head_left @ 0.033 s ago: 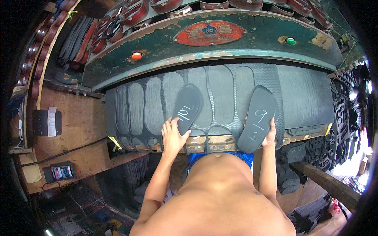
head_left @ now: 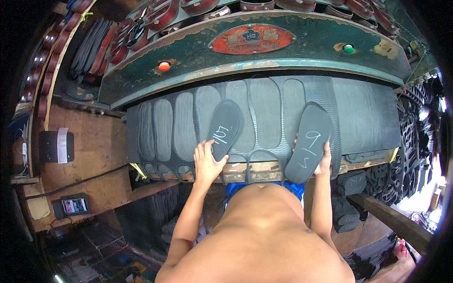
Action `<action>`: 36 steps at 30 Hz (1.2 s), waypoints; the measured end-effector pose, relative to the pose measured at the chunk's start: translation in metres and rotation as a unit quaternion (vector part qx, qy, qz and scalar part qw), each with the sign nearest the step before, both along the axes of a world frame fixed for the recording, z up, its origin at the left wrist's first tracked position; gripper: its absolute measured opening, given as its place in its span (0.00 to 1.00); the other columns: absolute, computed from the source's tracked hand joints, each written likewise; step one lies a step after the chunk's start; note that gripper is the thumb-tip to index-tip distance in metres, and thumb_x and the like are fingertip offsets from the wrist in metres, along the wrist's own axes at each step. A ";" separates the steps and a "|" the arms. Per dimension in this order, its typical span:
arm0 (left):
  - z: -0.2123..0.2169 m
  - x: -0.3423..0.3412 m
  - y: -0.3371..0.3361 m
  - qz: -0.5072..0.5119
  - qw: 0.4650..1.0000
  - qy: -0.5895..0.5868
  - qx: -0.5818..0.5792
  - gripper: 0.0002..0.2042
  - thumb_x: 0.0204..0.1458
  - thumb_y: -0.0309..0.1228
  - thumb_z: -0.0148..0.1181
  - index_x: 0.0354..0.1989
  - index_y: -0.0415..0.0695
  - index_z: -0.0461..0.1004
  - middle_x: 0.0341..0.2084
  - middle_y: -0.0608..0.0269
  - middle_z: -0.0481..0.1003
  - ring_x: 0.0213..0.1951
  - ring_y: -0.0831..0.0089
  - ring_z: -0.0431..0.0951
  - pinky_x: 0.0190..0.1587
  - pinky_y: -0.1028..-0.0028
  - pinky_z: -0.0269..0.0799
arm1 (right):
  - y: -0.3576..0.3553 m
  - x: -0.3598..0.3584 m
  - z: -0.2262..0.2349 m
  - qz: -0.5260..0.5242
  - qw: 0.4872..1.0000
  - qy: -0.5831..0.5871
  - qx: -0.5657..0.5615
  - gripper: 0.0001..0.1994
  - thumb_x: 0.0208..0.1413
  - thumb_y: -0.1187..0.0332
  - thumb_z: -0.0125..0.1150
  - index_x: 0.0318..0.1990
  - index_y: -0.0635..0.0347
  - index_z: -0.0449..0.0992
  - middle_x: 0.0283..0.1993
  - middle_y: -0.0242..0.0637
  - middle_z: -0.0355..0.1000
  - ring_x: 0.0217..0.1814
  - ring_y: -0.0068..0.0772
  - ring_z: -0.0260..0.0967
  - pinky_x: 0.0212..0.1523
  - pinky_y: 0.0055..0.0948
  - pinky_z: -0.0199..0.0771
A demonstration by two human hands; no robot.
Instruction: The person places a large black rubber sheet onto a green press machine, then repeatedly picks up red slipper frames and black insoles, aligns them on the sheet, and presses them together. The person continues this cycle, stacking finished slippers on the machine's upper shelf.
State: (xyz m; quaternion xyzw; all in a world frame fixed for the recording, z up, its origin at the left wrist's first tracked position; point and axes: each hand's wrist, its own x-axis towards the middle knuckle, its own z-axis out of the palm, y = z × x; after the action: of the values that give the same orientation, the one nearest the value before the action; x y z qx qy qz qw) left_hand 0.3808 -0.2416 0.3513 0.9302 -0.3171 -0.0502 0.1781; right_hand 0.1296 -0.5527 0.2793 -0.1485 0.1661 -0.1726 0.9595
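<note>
My left hand (head_left: 207, 164) pinches the lower end of a dark grey shoe sole (head_left: 229, 123), thumb on one edge and fingers on the other. A second dark shoe sole (head_left: 309, 146) is in my right hand (head_left: 323, 160), gripped along its right edge, with some fingers hidden beneath. Both soles have chalk marks on their upper faces and tilt with their tops to the right. They are over a wide grey rubber sheet (head_left: 365, 113), textured in part and marked by a row of sole-shaped cut outlines (head_left: 265, 113).
Behind the sheet stands a green machine beam (head_left: 321, 42) with an orange button (head_left: 164, 66) and a green button (head_left: 348, 49). Red-brown cutting dies (head_left: 160, 14) line its top. A phone (head_left: 75, 205) lies left; stacked soles (head_left: 351, 183) and a wooden bar (head_left: 391, 219) are right.
</note>
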 end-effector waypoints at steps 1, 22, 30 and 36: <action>0.002 0.004 0.001 0.007 1.000 0.026 -0.012 0.38 0.41 0.38 0.78 0.61 0.40 0.66 0.56 0.46 0.69 0.60 0.47 0.68 0.63 0.53 0.65 | 0.000 0.000 0.000 0.001 1.000 0.001 0.002 0.49 0.59 0.34 0.56 0.74 0.66 0.53 0.72 0.62 0.58 0.69 0.62 0.64 0.65 0.65 0.69; 0.015 0.052 0.029 0.075 0.883 0.389 -0.252 0.31 0.50 0.28 0.73 0.62 0.38 0.65 0.53 0.56 0.72 0.56 0.69 0.72 0.61 0.69 0.68 | -0.004 -0.002 -0.005 0.017 0.999 -0.003 0.028 0.50 0.58 0.36 0.60 0.75 0.65 0.53 0.74 0.61 0.57 0.72 0.62 0.62 0.68 0.66 0.65; 0.012 0.052 0.025 0.107 0.857 0.433 -0.259 0.31 0.49 0.28 0.73 0.62 0.40 0.66 0.50 0.61 0.71 0.53 0.71 0.72 0.58 0.70 0.68 | -0.006 -0.003 -0.006 0.025 0.999 -0.014 0.030 0.50 0.58 0.35 0.59 0.75 0.67 0.52 0.73 0.61 0.57 0.72 0.62 0.61 0.70 0.65 0.63; 0.012 0.054 0.028 0.110 0.861 0.417 -0.268 0.32 0.48 0.27 0.73 0.63 0.40 0.65 0.52 0.59 0.71 0.55 0.70 0.71 0.61 0.69 0.67 | -0.006 -0.003 -0.006 0.027 0.999 -0.012 0.014 0.50 0.59 0.33 0.55 0.75 0.67 0.52 0.73 0.61 0.57 0.73 0.61 0.60 0.70 0.64 0.64</action>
State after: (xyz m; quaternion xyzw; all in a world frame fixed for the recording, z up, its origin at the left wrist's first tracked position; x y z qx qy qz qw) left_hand 0.4347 -0.2133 0.3637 0.7671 -0.1102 -0.3268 0.5409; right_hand 0.1269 -0.5586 0.2732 -0.1380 0.1531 -0.1457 0.9676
